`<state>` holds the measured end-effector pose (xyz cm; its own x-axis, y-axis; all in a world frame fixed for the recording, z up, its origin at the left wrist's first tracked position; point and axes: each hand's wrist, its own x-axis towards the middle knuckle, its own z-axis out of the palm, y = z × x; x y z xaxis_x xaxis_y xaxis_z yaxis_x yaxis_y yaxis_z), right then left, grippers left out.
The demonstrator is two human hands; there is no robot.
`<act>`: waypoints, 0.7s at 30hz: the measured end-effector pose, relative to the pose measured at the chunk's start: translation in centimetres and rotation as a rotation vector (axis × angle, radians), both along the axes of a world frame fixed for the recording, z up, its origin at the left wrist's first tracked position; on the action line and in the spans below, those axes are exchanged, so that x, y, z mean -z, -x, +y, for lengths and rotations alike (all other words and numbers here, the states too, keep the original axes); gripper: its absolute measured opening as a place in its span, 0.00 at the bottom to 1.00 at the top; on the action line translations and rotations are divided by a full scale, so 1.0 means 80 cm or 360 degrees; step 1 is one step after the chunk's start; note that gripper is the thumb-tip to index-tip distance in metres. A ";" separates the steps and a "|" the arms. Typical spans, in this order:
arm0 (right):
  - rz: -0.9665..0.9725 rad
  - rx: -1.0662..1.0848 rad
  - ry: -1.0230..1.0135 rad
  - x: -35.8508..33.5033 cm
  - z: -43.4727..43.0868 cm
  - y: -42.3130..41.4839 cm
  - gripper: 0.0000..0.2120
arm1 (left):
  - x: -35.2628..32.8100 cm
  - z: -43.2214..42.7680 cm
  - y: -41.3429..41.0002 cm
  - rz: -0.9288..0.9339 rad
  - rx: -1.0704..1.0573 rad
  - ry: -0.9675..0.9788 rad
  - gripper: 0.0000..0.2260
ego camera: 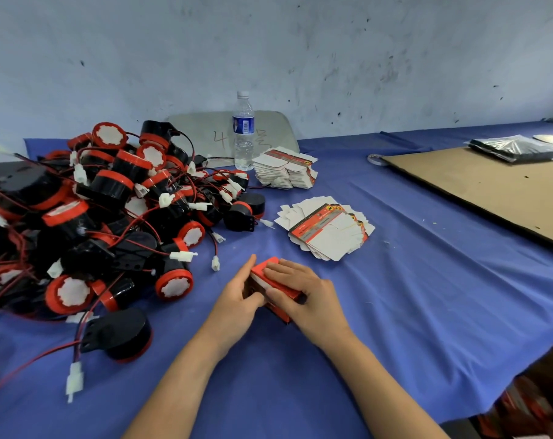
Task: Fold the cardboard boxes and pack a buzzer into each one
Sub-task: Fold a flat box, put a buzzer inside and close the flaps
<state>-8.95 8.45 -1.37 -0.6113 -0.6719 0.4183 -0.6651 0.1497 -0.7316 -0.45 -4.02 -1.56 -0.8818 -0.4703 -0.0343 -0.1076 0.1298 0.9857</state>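
both hands (237,296) grip red box (276,285) on blue cloth (411,296).

I see glossy black plastic buzzers (110,191), a matt printed card box (260,268) and smooth blue cloth (427,296) under them.

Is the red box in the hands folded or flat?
Folded: the red box forms a block, gripped between left hand and right hand.

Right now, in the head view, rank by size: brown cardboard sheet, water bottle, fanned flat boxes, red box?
1. brown cardboard sheet
2. fanned flat boxes
3. water bottle and red box: look alike; the bottle is farther away, so unranked.
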 end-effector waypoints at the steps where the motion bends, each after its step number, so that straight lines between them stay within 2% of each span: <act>1: 0.0058 -0.0002 -0.0044 0.000 0.000 -0.001 0.15 | 0.000 -0.001 0.001 0.0011 -0.0014 -0.0002 0.29; 6: 0.0304 0.0096 -0.0420 0.000 0.004 -0.002 0.17 | 0.004 -0.001 0.006 0.0165 -0.0199 -0.0276 0.19; 10: 0.0547 0.0109 -0.0515 -0.001 0.010 -0.005 0.18 | 0.005 0.007 0.010 0.0206 -0.0289 -0.0147 0.13; 15: 0.1205 0.0337 -0.0515 -0.006 0.012 -0.009 0.20 | 0.008 0.007 0.015 0.0193 -0.0515 -0.0053 0.13; 18: 0.1281 0.0338 -0.0558 -0.008 0.012 -0.009 0.18 | 0.007 0.005 0.016 0.0194 -0.0547 -0.0051 0.15; 20: 0.1246 0.0345 -0.0576 -0.008 0.010 -0.011 0.14 | 0.006 0.004 0.018 0.0178 -0.0554 -0.0023 0.15; 21: 0.1181 0.0327 -0.0601 -0.008 0.009 -0.013 0.15 | 0.007 0.003 0.018 0.0168 -0.0563 0.0007 0.15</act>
<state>-7.89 9.14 -0.76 -0.3929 -0.7525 0.5285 -0.8849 0.4657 0.0052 -1.93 -3.76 -2.11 -0.6630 -0.7469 0.0505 -0.0446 0.1068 0.9933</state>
